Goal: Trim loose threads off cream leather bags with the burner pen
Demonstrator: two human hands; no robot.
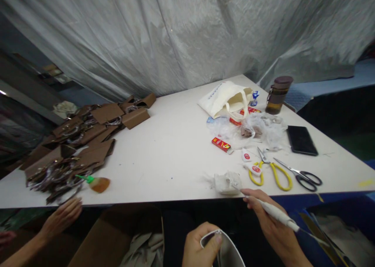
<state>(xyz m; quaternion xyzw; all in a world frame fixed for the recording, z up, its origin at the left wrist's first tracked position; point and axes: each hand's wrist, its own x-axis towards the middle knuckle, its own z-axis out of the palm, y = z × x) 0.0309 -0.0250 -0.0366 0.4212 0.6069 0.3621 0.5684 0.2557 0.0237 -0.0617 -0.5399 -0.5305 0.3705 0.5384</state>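
At the bottom centre, my left hand (202,245) pinches the edge of a curved pale piece (230,253) that has a grey inside. To its right, my right hand (268,216) grips a thin tool with a white wrapped handle (277,213). The tool's tip touches a small white block (227,183) at the table's front edge, with loose fibres at its left side. Beyond the block lie yellow-handled scissors (277,175), black-handled scissors (307,179) and two small white tubes with red labels (246,155).
Brown pieces (107,113) are heaped on the table's left, beside a green-tipped glue bottle (99,184). Another person's hand (66,216) is nearby. Right: cloth bag (222,97), plastic bags (271,130), red box (222,145), drink bottle (278,95), phone (302,140).
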